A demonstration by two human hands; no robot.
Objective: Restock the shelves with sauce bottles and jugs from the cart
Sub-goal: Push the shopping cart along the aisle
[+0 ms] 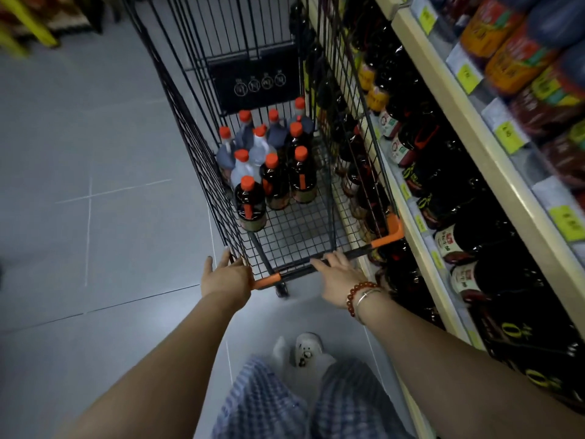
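Bottles (272, 172) with orange caps, some dark and some pale, stand bunched on the floor of the cart (196, 144), well ahead of both sets of fingers and nearer its left wall. The handle (357, 251) lies right under the right hand (337, 274), whose fingers rest almost straight across the bar without clearly wrapping it. The left hand (226, 275) is spread open at the cart's near left corner, gripping nothing. Shelves (474, 147) of dark jugs run just beyond the right fingers. The step looks like parking the cart — best done parallel and close to the shelf edge, stopping gently so upright bottles don't topple, then reaching forward for the nearest.
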